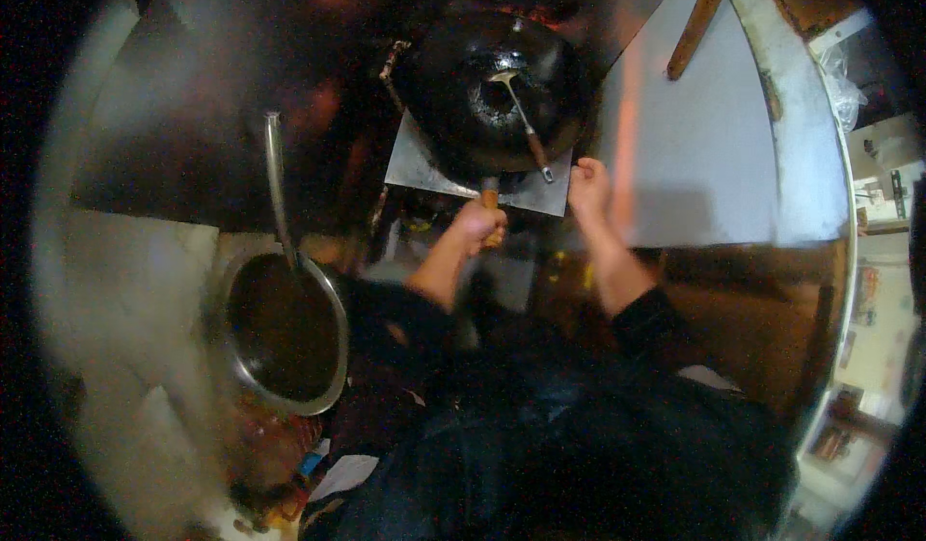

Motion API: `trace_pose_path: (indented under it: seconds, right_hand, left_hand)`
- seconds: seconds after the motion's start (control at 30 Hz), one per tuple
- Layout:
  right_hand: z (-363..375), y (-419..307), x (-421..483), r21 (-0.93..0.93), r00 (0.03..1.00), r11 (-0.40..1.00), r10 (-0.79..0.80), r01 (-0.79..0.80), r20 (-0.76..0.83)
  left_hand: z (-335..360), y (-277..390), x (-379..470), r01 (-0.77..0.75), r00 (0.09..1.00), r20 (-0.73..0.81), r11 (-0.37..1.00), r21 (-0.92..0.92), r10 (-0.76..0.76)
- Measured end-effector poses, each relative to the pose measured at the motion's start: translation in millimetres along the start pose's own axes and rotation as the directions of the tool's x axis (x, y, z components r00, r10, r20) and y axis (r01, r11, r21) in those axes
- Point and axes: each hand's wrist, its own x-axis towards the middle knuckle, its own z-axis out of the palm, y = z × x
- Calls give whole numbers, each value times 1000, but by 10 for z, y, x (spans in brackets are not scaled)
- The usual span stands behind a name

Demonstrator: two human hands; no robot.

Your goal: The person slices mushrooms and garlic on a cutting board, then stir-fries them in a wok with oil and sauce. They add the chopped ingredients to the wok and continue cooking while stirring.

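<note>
My left hand (481, 224) is wrapped around the wooden handle (491, 199) of a dark round wok (448, 121) in front of me. Inside the wok rests a metal wok spatula (520, 103), its brown grip leaning over the near right rim. A shiny patch shows around the dark wok bottom. Beneath the near rim lies a pale metal sheet (414, 161). My right hand (590, 185) is beside the sheet's right edge with its fingers curled. Whether those fingers hold or touch anything is unclear.
To my left stands a large round metal pot (342, 324) with dark contents, and a curved metal pipe (274, 165) reaches over it. On the right is a light grey panel (694, 158), with a brown wooden bar (698, 27) across its upper part.
</note>
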Motion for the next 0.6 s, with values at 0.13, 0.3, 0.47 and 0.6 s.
trace_pose_path:
  seconds: [0.13, 0.3, 0.47, 0.6]
  right_hand:
    - [-75, -847, -37, 11, 989, 989, -149, 149, 22]
    - [36, -2087, -185, 267, 892, 943, -285, 197, 350]
    - [666, -3387, -653, 317, 583, 947, -287, 54, 760]
    - [1357, -4099, -1078, 512, 353, 817, -412, -266, 840]
  left_hand:
    - [172, -48, -210, 189, 959, -92, 845, -500, -269]
    - [81, -175, -629, 165, 971, -93, 897, -409, -221]
    - [-160, -184, -1362, 273, 951, -84, 934, -229, -298]
    - [-398, -215, -1832, 290, 947, -137, 957, -20, -290]
